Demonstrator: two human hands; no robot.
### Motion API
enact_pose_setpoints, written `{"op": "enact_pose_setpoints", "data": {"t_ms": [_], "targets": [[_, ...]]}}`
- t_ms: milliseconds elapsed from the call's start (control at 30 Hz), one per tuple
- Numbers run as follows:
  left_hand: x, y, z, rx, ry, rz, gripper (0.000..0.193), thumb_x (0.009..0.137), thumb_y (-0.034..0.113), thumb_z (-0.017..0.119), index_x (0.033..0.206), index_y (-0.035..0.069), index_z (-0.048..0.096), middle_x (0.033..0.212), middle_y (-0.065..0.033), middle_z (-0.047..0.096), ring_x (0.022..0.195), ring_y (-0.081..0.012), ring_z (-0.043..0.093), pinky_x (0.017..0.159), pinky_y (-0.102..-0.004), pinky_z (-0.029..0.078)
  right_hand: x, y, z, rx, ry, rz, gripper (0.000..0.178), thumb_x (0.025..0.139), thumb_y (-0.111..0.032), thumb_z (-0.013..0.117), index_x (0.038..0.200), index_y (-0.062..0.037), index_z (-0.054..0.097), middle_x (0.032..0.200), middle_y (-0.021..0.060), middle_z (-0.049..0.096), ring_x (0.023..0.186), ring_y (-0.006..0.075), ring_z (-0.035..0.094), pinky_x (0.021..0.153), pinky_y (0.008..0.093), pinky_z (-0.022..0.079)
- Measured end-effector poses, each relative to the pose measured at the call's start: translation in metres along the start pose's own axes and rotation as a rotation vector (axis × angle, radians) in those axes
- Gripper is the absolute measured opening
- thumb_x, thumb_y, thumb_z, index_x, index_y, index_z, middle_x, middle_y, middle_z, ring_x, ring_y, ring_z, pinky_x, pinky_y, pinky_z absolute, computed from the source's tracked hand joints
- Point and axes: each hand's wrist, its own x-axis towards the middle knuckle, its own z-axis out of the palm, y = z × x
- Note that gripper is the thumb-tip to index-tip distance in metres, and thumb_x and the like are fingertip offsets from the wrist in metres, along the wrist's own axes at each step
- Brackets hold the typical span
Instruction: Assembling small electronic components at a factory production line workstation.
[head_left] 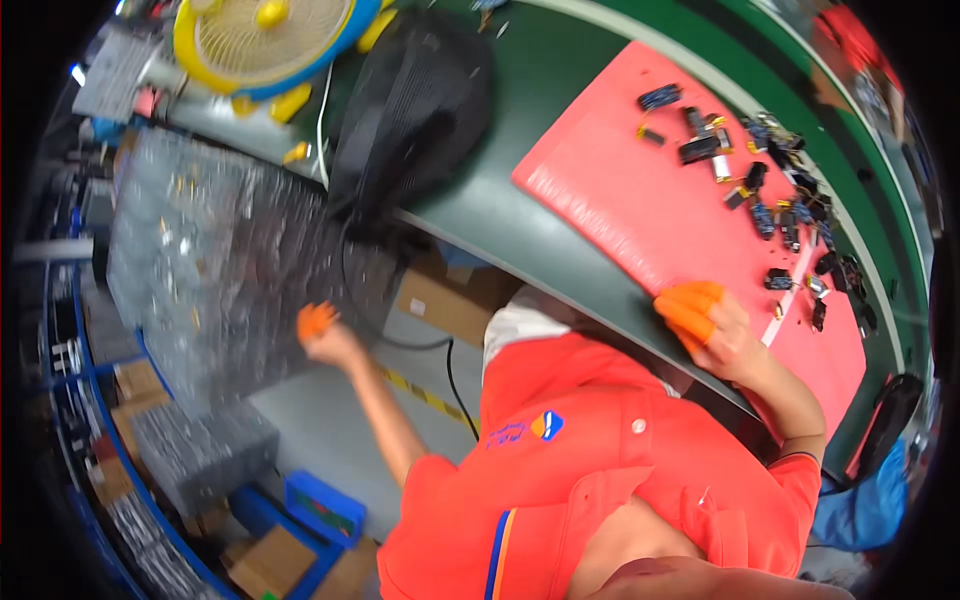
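Orange covers sit on the fingers of both my hands. My left hand [324, 336] is out to the side, blurred, in front of a large stack wrapped in clear plastic [210, 260]. Its short-looking fingers seem a little apart with nothing visible in them; whether they touch the wrap I cannot tell. My right hand [708, 326] rests at the near edge of a pink foam mat [620, 170], fingers stretched out side by side and holding nothing I can see. Farther up the mat lie small dark electronic modules [700, 149], several with silver or yellow parts, in a loose scatter.
A black bag [415, 110] lies on the green bench [540, 95] beside a yellow and blue fan [270, 35]. Below are a cardboard box [445, 305], a dark cable [455, 375] and a blue bin [325, 508]. A black pouch [885, 425] stands at the right end.
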Motion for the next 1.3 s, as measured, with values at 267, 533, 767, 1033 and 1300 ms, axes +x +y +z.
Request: {"op": "enact_pose_setpoints", "data": {"t_ms": [267,533,767,1033,1300], "targets": [[0.062,0.355,0.046,-0.551,-0.355,0.858,0.023,0.087,-0.003,0.051,0.109,-0.004,0.057,0.102,-0.0143,0.063,0.088,-0.0188,0.062,0.078,-0.0296,0.049,0.033,0.025,-0.065,-0.210,-0.056,-0.069,0.032,0.072,-0.004,0.065,0.103,-0.0033,0.061,0.091,0.0094,0.061,0.081,0.0247,0.058,0.066,0.0343,0.047],[0.058,0.444,0.401,0.270,-1.226,0.578,0.042,0.073,0.028,0.064,0.110,0.008,0.060,0.096,-0.0180,0.064,0.094,-0.0266,0.062,0.076,-0.0387,0.049,0.079,0.065,-0.125,-0.371,0.217,0.188,0.027,0.076,-0.012,0.066,0.101,-0.0039,0.062,0.090,0.0099,0.061,0.077,0.0268,0.056,0.069,0.0353,0.046],[-0.010,0.421,0.492,0.618,-0.894,0.559,0.053,0.081,0.046,0.057,0.123,0.013,0.049,0.117,-0.0205,0.054,0.109,-0.0269,0.052,0.082,-0.0410,0.046,0.058,0.107,-0.142,-0.425,0.238,0.378,0.027,0.077,-0.013,0.066,0.101,-0.0039,0.062,0.086,0.0112,0.062,0.080,0.0271,0.058,0.068,0.0362,0.047],[-0.062,0.466,0.423,-0.143,-1.429,0.866,0.026,0.081,0.023,0.063,0.096,0.002,0.061,0.075,-0.0136,0.063,0.065,-0.0207,0.063,0.062,-0.0337,0.049,0.039,0.148,-0.167,-0.477,0.291,0.625,0.026,0.079,-0.014,0.063,0.102,-0.0033,0.061,0.087,0.0135,0.061,0.082,0.0311,0.058,0.071,0.0388,0.047],[-0.107,0.512,0.289,-0.045,-1.970,1.415,0.028,0.084,0.012,0.061,0.108,0.000,0.057,0.079,-0.0070,0.062,0.065,-0.0110,0.057,0.057,-0.0250,0.046,0.035,0.167,-0.140,-0.249,0.239,0.589,0.043,0.075,-0.023,0.068,0.111,-0.0013,0.057,0.097,0.0157,0.061,0.087,0.0295,0.059,0.075,0.0377,0.047]]}}
